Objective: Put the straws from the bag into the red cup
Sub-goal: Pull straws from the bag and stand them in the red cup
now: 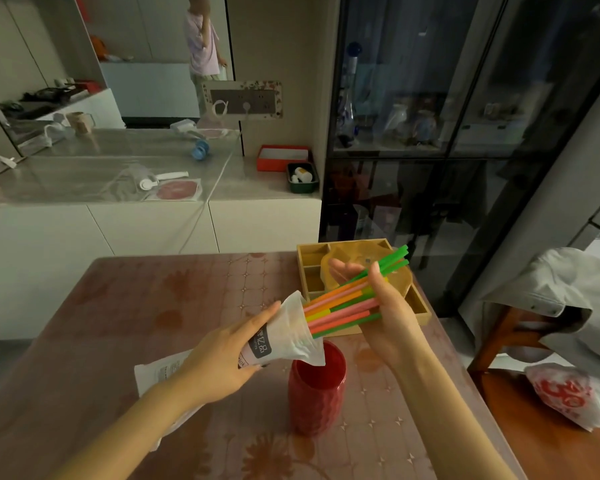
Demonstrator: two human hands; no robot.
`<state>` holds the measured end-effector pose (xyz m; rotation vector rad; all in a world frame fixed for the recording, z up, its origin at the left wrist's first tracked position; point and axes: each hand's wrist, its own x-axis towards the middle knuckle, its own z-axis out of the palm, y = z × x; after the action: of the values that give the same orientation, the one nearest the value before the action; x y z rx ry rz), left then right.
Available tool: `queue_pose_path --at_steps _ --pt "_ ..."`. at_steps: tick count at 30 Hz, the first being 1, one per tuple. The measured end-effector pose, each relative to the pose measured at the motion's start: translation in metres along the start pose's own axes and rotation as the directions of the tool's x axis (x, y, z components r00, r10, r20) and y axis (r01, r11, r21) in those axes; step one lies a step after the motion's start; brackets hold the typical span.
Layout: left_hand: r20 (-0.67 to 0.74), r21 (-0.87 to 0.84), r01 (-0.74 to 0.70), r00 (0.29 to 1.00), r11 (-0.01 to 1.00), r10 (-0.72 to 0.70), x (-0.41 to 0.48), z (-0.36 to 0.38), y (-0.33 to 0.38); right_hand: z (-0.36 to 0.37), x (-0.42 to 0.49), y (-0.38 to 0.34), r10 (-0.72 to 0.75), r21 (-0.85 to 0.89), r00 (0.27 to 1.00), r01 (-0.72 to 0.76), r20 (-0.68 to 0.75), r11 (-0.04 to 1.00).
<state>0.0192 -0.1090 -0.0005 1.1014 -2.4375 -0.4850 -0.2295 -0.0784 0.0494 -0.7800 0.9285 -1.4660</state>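
Note:
A bundle of coloured straws (343, 306) sticks out of the open mouth of a white plastic bag (284, 332), held above the table. My left hand (222, 355) grips the bag around its middle. My right hand (385, 306) is closed around the straws' outer half, with green straw ends poking past the fingers. The red cup (317, 393) stands upright on the table just below the bag's mouth, with nothing visible inside it.
A wooden compartment tray (312, 271) with a tan lid sits at the table's far right, behind the straws. A chair with a grey jacket (568, 306) and a plastic bag (568, 393) stands to the right. A person stands far back by the counter.

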Motion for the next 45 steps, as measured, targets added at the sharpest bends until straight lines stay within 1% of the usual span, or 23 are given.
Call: queue_pose_path --at_steps 1,3,5,7,9,11,14,15,17,18,20,22,24,26,30,33,36,39,41,43,45 --pt "-0.006 0.002 0.002 1.000 1.000 -0.002 -0.001 -0.001 -0.001 0.000 0.001 -0.002 -0.011 -0.064 1.000 0.010 -0.015 0.998" --pt "-0.022 0.017 -0.001 1.000 1.000 0.002 -0.003 -0.001 -0.003 -0.002 0.006 -0.008 -0.006 -0.130 0.999 0.000 -0.047 0.992" --pt "-0.037 0.022 -0.005 0.999 1.000 0.006 -0.005 -0.001 -0.007 -0.006 0.011 -0.017 -0.007 -0.131 0.998 0.000 -0.056 0.991" --pt "-0.049 0.012 0.001 0.999 1.000 -0.001 -0.008 0.000 -0.011 -0.008 0.014 -0.028 -0.077 -0.089 0.995 0.071 -0.067 0.994" --pt "-0.056 0.002 0.017 0.998 1.000 -0.017 -0.011 0.002 -0.015 -0.010 0.017 -0.037 -0.174 0.060 0.979 0.180 -0.104 0.982" --pt "-0.056 -0.011 0.023 0.998 1.000 -0.024 -0.013 0.005 -0.017 -0.011 0.021 -0.043 -0.216 0.222 0.963 0.249 -0.164 0.943" --pt "-0.064 -0.012 0.012 0.998 1.000 -0.013 -0.015 0.007 -0.020 -0.015 0.028 -0.056 -0.183 0.426 0.918 0.331 -0.351 0.842" --pt "-0.070 -0.009 0.015 0.997 1.000 -0.015 -0.016 0.007 -0.022 -0.019 0.029 -0.063 -0.168 0.458 0.890 0.370 -0.423 0.808" --pt "-0.085 0.000 0.035 0.996 0.999 -0.035 -0.021 0.005 -0.032 -0.031 0.027 -0.079 -0.173 0.435 0.818 0.456 -0.549 0.776" --pt "-0.092 0.001 0.052 0.994 0.999 -0.052 -0.024 0.003 -0.038 -0.037 0.025 -0.086 -0.181 0.417 0.789 0.486 -0.587 0.768" --pt "-0.115 -0.007 0.096 0.989 0.995 -0.096 -0.031 -0.001 -0.050 -0.048 0.020 -0.096 -0.187 0.390 0.757 0.512 -0.626 0.766" --pt "-0.153 -0.017 0.136 0.979 0.991 -0.137 -0.038 -0.004 -0.063 -0.054 0.015 -0.101 -0.194 0.342 0.741 0.505 -0.643 0.792" --pt "-0.186 -0.038 0.169 0.967 0.985 -0.173 -0.044 -0.006 -0.072 -0.055 0.010 -0.100 -0.223 0.283 0.743 0.488 -0.631 0.826" --pt "-0.198 -0.038 0.188 0.961 0.982 -0.191 -0.046 -0.006 -0.079 -0.049 0.009 -0.095 -0.266 0.220 0.771 0.462 -0.578 0.859" --pt "-0.204 -0.012 0.189 0.961 0.982 -0.188 -0.044 -0.007 -0.084 -0.018 0.013 -0.073 -0.316 0.100 0.859 0.385 -0.403 0.918" --pt "-0.191 0.020 0.168 0.968 0.986 -0.161 -0.041 -0.008 -0.084 0.006 0.012 -0.049 -0.304 0.000 0.919 0.315 -0.252 0.949" --pt "-0.201 0.046 0.147 0.970 0.988 -0.135 -0.038 -0.010 -0.081 0.022 0.003 -0.010 -0.246 -0.238 0.964 0.217 -0.102 0.947" --pt "-0.210 0.073 0.131 0.971 0.989 -0.113 -0.038 -0.011 -0.077 0.025 -0.011 0.032 -0.144 -0.429 0.989 0.119 -0.027 0.895" --pt "-0.221 0.077 0.122 0.970 0.990 -0.102 -0.038 -0.012 -0.074 0.019 -0.016 0.047 -0.085 -0.468 0.996 0.067 -0.018 0.881" --pt "-0.225 0.079 0.099 0.971 0.992 -0.079 -0.037 -0.014 -0.071 0.013 -0.019 0.047 -0.019 -0.429 1.000 0.015 -0.005 0.903" --pt "-0.232 0.093 0.071 0.972 0.993 -0.047 -0.033 -0.016 -0.066 0.010 -0.019 0.039 -0.018 -0.414 1.000 0.016 -0.002 0.910"
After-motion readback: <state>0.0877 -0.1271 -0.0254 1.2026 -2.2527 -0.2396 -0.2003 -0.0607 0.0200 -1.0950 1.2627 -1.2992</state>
